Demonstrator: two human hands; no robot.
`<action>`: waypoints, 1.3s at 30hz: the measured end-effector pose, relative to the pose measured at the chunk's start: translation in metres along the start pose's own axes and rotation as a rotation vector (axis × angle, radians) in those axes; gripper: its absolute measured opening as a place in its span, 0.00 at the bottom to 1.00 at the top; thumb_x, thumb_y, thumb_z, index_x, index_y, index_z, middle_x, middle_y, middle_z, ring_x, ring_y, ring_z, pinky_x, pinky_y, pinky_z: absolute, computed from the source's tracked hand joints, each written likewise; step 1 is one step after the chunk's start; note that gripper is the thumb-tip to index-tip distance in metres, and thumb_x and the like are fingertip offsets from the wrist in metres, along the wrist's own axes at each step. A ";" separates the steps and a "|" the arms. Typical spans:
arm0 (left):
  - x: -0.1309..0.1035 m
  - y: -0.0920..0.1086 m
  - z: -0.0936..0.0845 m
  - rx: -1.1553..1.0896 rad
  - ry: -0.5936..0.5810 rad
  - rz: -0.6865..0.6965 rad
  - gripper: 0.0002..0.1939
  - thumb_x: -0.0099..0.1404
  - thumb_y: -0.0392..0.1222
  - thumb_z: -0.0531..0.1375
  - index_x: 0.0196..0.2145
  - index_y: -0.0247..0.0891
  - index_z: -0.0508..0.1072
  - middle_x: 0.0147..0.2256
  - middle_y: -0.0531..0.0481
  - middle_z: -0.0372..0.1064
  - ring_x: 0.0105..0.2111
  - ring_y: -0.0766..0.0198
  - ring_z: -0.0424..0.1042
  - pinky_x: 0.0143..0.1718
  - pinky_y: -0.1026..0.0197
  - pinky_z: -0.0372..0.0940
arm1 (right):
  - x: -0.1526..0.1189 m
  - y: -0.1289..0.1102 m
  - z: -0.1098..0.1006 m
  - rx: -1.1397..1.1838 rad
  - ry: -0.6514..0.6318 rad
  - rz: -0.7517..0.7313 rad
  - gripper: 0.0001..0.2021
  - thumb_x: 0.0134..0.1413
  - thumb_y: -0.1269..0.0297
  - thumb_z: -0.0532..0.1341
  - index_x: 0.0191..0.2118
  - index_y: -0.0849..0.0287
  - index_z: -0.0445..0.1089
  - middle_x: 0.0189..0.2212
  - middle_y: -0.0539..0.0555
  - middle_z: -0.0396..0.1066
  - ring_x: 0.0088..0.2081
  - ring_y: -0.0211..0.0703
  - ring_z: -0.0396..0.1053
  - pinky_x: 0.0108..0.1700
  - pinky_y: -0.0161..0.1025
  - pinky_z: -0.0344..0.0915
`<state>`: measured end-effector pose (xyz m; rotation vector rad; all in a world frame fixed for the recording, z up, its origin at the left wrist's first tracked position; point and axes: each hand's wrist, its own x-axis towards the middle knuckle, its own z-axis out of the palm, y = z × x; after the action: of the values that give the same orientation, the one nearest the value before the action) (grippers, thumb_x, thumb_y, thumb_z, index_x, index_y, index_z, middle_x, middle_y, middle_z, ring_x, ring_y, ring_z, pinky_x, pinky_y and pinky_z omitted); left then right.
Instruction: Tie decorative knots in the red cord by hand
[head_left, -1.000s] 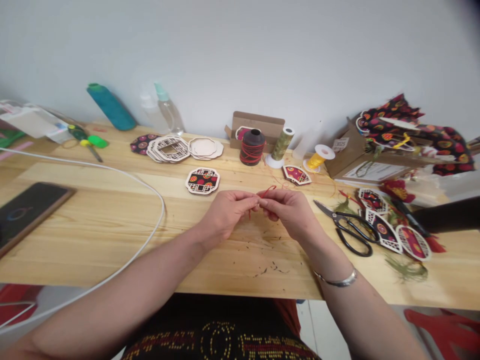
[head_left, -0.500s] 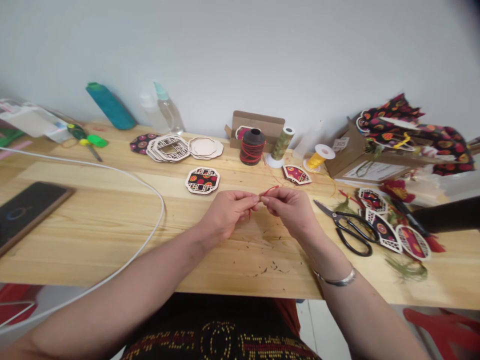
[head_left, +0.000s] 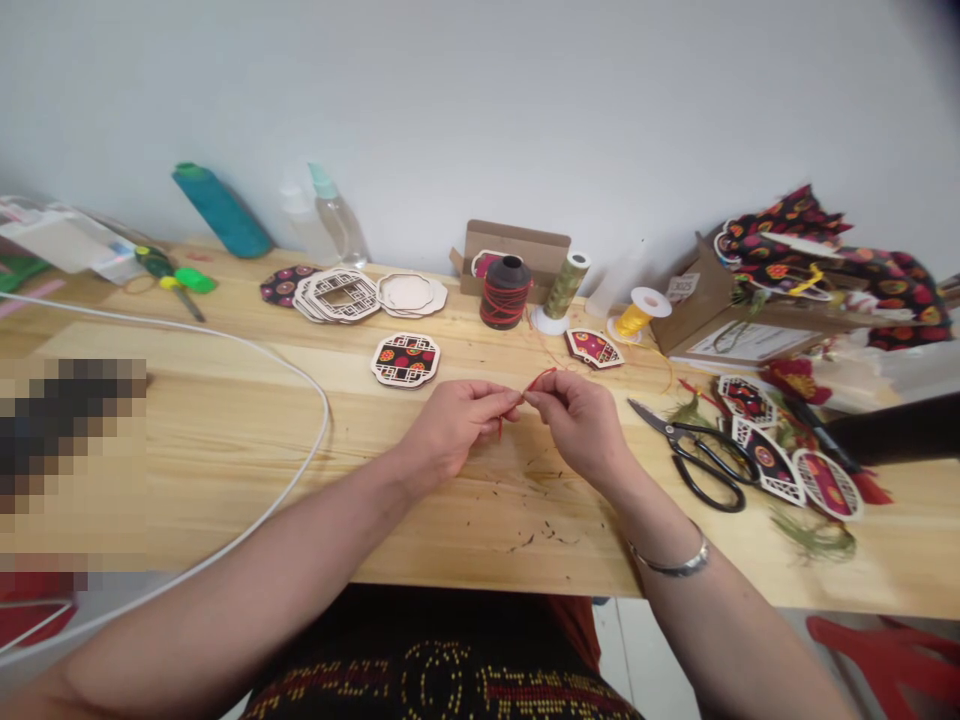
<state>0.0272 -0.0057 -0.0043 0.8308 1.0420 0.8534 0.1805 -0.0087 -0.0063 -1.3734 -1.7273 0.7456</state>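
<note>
Over the middle of the wooden table, my left hand (head_left: 459,425) pinches a thin red cord (head_left: 538,379) between thumb and forefinger. My right hand (head_left: 583,418) pinches the same cord, its fingertips nearly touching those of the left. One bit of cord rises above the right fingertips, and another hangs below the left ones. Beyond my left hand lies a patterned ornament with a white lattice frame (head_left: 406,360). Black-handled scissors (head_left: 705,450) lie to the right of my right hand, blades partly apart.
Along the wall stand a spool of red cord (head_left: 505,292), a green spool (head_left: 564,292), a yellow spool (head_left: 640,314) and spray bottles (head_left: 339,222). A cardboard box (head_left: 694,310) with fabric and finished ornaments (head_left: 769,460) are at right. A white cable (head_left: 319,440) crosses the left.
My right hand has shifted very slightly, and a little more red cord shows between the fingertips. My left hand stays nearly in place.
</note>
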 end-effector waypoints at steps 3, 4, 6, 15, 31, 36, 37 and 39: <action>0.000 0.002 -0.001 0.061 0.000 0.036 0.09 0.53 0.43 0.65 0.25 0.32 0.76 0.24 0.48 0.70 0.17 0.77 0.52 0.18 0.67 0.44 | 0.001 0.000 -0.002 -0.009 0.016 0.012 0.06 0.51 0.69 0.58 0.25 0.59 0.68 0.24 0.50 0.70 0.29 0.39 0.66 0.33 0.36 0.60; 0.000 0.002 -0.001 0.094 0.005 0.057 0.09 0.54 0.43 0.64 0.26 0.32 0.77 0.24 0.47 0.71 0.17 0.76 0.52 0.18 0.67 0.45 | 0.001 0.000 -0.003 -0.014 0.028 0.017 0.06 0.51 0.69 0.58 0.25 0.59 0.68 0.24 0.50 0.70 0.29 0.39 0.66 0.33 0.36 0.60; 0.000 0.003 -0.001 0.161 0.031 0.103 0.10 0.54 0.43 0.64 0.28 0.32 0.78 0.27 0.46 0.73 0.17 0.76 0.53 0.19 0.66 0.48 | 0.002 -0.001 -0.005 -0.034 0.053 0.019 0.06 0.52 0.69 0.58 0.26 0.59 0.68 0.24 0.51 0.71 0.28 0.39 0.66 0.33 0.37 0.60; -0.008 0.007 0.003 0.363 0.037 0.255 0.10 0.55 0.42 0.63 0.18 0.36 0.74 0.43 0.41 0.74 0.52 0.53 0.66 0.33 0.64 0.61 | 0.000 -0.001 -0.006 -0.123 0.112 -0.001 0.06 0.53 0.69 0.57 0.27 0.59 0.68 0.26 0.52 0.72 0.29 0.40 0.66 0.34 0.37 0.60; 0.000 -0.005 -0.001 0.579 -0.002 0.268 0.08 0.56 0.42 0.61 0.30 0.39 0.80 0.47 0.44 0.72 0.47 0.56 0.71 0.53 0.55 0.58 | 0.001 -0.005 0.003 0.607 -0.088 0.305 0.07 0.46 0.64 0.61 0.25 0.59 0.62 0.13 0.43 0.59 0.17 0.30 0.53 0.21 0.31 0.48; 0.000 -0.003 -0.003 0.613 0.016 0.244 0.06 0.55 0.40 0.61 0.27 0.38 0.79 0.50 0.44 0.70 0.44 0.57 0.71 0.49 0.56 0.59 | 0.002 -0.010 -0.001 0.617 -0.084 0.310 0.07 0.46 0.65 0.61 0.25 0.59 0.61 0.14 0.42 0.58 0.17 0.29 0.54 0.21 0.31 0.47; 0.000 -0.001 -0.004 0.600 0.056 0.243 0.06 0.54 0.40 0.62 0.27 0.38 0.79 0.50 0.44 0.69 0.41 0.58 0.72 0.46 0.57 0.61 | 0.002 -0.012 -0.002 0.613 -0.080 0.311 0.07 0.46 0.66 0.60 0.25 0.59 0.61 0.15 0.42 0.58 0.17 0.29 0.54 0.21 0.31 0.47; 0.000 0.002 -0.005 0.501 0.177 0.265 0.07 0.53 0.39 0.62 0.31 0.37 0.78 0.45 0.45 0.72 0.30 0.65 0.71 0.37 0.59 0.62 | 0.003 -0.013 -0.004 0.589 -0.071 0.303 0.06 0.47 0.67 0.60 0.25 0.59 0.61 0.16 0.43 0.59 0.17 0.29 0.54 0.21 0.31 0.48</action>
<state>0.0218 -0.0037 -0.0041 1.3567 1.3493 0.9123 0.1772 -0.0093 0.0071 -1.2017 -1.2105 1.3583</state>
